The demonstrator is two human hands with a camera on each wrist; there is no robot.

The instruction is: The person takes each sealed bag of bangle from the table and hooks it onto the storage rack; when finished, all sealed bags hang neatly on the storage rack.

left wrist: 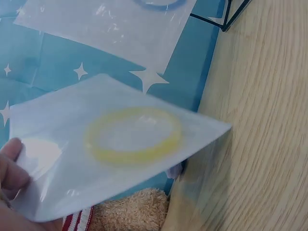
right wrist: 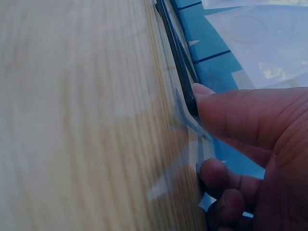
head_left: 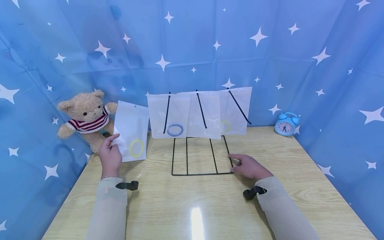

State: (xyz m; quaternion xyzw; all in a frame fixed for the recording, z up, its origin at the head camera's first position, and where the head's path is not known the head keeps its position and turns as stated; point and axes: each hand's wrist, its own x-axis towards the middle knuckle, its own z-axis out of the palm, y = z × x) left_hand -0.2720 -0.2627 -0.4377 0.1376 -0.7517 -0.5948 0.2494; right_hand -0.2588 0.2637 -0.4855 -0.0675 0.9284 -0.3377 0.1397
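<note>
My left hand (head_left: pixel 111 155) pinches the left edge of a frosted plastic bag (head_left: pixel 129 120) between thumb and fingers. A yellow ring (left wrist: pixel 130 156) shows through the bag's lower part. The held bag is upright, left of a black wire rack (head_left: pixel 187 156). My right hand (head_left: pixel 247 165) grips the rack's base at its near right corner, with the thumb (right wrist: pixel 240 113) against the black wire. Three similar bags hang side by side from the rack's slanted prongs. The left bag (head_left: pixel 157 113) holds a blue ring (head_left: pixel 181 129), and the right bag (head_left: pixel 240 103) a yellow ring.
A teddy bear (head_left: pixel 84 108) in a striped top sits at the back left, partly behind the held bag. At the back right stands a light blue alarm clock (head_left: pixel 285 127). A starry blue curtain (head_left: pixel 192 40) hangs behind the wooden table (head_left: pixel 162 206).
</note>
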